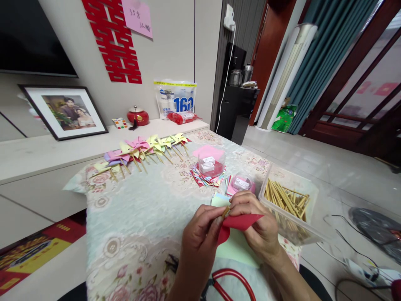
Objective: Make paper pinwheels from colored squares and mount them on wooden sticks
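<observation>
Close in front of me, a red paper pinwheel (242, 221) is pinched between both hands, its folded petals sticking out to the right and below. The tip of a bamboo stick (226, 211) shows between the fingertips; the rest of it is hidden. My left hand (200, 234) is closed on the pinwheel and stick from the left. From the right, my right hand (260, 225) is closed on the paper, fingertips by the stick's tip. Beneath the hands lies light green paper (236, 251). Scissors with red handles (234, 276) are nearest to me, partly cut off by the frame.
Finished pinwheels (150, 146) lie in a row at the back left. Round clear boxes (211, 163) sit on stacked patterned paper. A plastic bin of bamboo sticks (290, 200) stands at the right table edge. Behind are a framed photo (67, 110) and a red jar (138, 117).
</observation>
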A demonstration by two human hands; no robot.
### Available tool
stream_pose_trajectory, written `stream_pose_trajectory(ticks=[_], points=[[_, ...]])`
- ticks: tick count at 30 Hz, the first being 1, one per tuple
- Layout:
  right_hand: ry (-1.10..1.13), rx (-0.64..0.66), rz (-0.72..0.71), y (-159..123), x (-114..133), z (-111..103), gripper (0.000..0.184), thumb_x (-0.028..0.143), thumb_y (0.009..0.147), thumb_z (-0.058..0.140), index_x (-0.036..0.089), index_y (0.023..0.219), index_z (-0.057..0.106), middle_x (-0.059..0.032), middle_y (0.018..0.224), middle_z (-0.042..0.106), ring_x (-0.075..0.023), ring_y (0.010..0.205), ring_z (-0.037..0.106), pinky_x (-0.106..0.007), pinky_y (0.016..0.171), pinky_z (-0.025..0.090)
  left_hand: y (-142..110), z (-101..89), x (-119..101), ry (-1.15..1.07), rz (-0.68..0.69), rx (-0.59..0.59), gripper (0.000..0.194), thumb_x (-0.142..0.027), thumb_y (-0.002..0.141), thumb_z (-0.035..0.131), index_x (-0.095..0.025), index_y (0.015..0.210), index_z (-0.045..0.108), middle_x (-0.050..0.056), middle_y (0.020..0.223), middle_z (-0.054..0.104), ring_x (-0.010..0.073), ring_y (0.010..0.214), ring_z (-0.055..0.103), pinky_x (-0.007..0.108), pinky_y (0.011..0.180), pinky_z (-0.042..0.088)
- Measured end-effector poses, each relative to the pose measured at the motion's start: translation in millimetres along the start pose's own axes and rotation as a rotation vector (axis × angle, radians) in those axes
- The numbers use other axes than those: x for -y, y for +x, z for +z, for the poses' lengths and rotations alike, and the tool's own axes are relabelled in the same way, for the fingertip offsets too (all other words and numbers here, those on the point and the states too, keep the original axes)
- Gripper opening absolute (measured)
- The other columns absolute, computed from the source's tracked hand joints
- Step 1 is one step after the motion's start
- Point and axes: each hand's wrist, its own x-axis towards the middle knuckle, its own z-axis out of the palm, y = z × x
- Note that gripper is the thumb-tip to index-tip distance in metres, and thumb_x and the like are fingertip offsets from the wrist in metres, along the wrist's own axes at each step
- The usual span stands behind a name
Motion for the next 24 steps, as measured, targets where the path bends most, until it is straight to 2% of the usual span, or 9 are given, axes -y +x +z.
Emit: stream_pose_trajectory(ticks=[5,19,24], points=[[0.002,0.009,0.006,0.1,0.8,-0.1,0.023,0.002,0.088,0.052,0.019,0.094,0.066,-0.0066,0.089,0.063,-0.0216,0.087,0.060,-0.040,0.077,0.048,0.7,-1.0,-2.3,0.049,0.029,0.007,0.023,-0.014,0.090,0.059,-0.025,0.102,0.076,0.003,0.093,0.070,0.0158,0.087,0.066,0.025,0.076,0.051],[-0.045,-0.007,-0.027,1.5,5.5,1.7,0.024,0.000,0.088,0.049,0.017,0.093,0.066,-0.0060,0.086,0.063,-0.0212,0.085,0.060,-0.042,0.079,0.045,-0.9,-0.1,-6.6,0.326,0.299,-0.025,0.039,0.000,0.084,0.051,-0.022,0.110,0.071,0.003,0.093,0.068,0.0142,0.086,0.066,0.023,0.074,0.053],[-0.054,-0.003,-0.033,2.4,7.4,2.0,0.024,0.000,0.088,0.048,0.017,0.092,0.065,-0.0057,0.084,0.063,-0.0208,0.083,0.059,-0.042,0.079,0.044,-1.8,1.1,-6.7,0.383,0.340,-0.040,0.043,0.000,0.082,0.048,-0.022,0.112,0.070,0.005,0.093,0.067,0.0161,0.086,0.066,0.026,0.073,0.054]])
